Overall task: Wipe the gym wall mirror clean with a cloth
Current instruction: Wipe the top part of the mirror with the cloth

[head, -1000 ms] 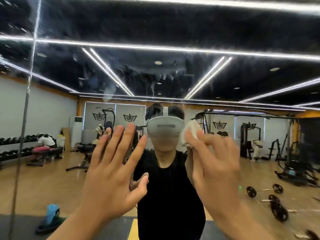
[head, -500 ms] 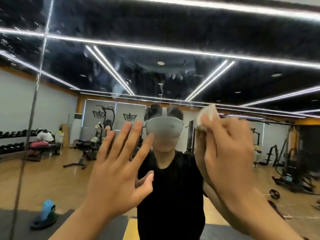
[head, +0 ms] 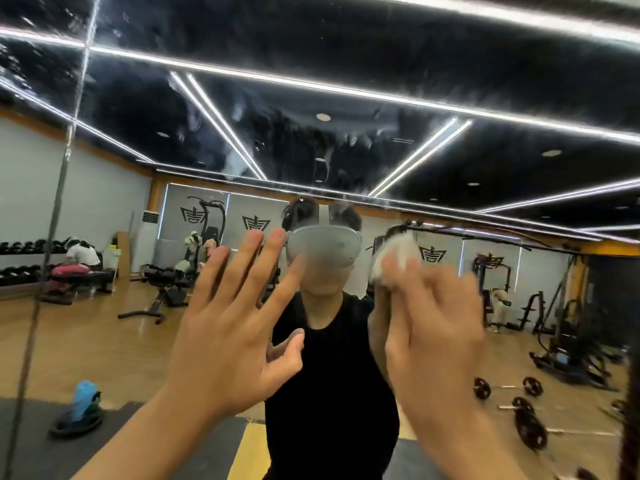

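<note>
The wall mirror point(head: 346, 98) fills the whole view and shows smears and streaks across its upper part. My left hand point(head: 228, 327) is flat against the glass with fingers spread and straight. My right hand point(head: 433, 320) presses a small white cloth point(head: 394, 251) to the mirror; the hand is motion-blurred and its fingers lie straight over the cloth, most of which is hidden behind them. My own reflection in a black shirt stands behind both hands.
A vertical mirror seam point(head: 59, 209) runs down the left side. The reflection shows a gym floor with benches point(head: 162, 289), weight plates point(head: 519, 410), machines at right, and a blue bottle point(head: 83, 396) on a dark mat at lower left.
My right hand with the cloth went up and right across the glass, then came back down and left. My left hand stays flat on the mirror.
</note>
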`<state>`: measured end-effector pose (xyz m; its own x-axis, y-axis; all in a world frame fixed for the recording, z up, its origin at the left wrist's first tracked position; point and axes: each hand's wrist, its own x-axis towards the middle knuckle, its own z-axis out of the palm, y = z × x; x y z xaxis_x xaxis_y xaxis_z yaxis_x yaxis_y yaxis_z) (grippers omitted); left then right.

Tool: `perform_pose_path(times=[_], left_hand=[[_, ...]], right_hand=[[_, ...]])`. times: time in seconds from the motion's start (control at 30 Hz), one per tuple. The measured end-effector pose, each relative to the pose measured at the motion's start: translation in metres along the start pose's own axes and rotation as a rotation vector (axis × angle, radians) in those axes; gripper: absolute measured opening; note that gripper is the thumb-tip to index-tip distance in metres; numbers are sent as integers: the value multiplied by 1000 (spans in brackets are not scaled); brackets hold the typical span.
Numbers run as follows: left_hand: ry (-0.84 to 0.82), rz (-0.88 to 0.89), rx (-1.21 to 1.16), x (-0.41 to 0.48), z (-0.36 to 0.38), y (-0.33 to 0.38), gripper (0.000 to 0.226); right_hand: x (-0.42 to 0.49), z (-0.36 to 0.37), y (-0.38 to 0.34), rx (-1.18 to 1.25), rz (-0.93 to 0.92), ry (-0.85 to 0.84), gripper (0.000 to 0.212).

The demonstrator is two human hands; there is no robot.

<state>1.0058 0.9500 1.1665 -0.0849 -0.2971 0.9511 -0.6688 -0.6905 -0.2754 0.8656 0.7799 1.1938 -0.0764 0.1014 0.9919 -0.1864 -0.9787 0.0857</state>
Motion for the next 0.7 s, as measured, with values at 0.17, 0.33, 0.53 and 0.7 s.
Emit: perform_pose_path(times=[0.17,0.33,0.53,0.7], left_hand=[[8,4,6,0,-1,1,87],[22,7,-10,0,1,0,88],[18,3,-14,1,-1,0,86],[14,9,-18,1,-2,1,86]], right_hand=[[44,8,9,-35,-166,-19,26],[159,39,1,-32,-74,117,41],[64,27,-11,21,26,87,16],[9,9,-3,26,-178,-72,34]])
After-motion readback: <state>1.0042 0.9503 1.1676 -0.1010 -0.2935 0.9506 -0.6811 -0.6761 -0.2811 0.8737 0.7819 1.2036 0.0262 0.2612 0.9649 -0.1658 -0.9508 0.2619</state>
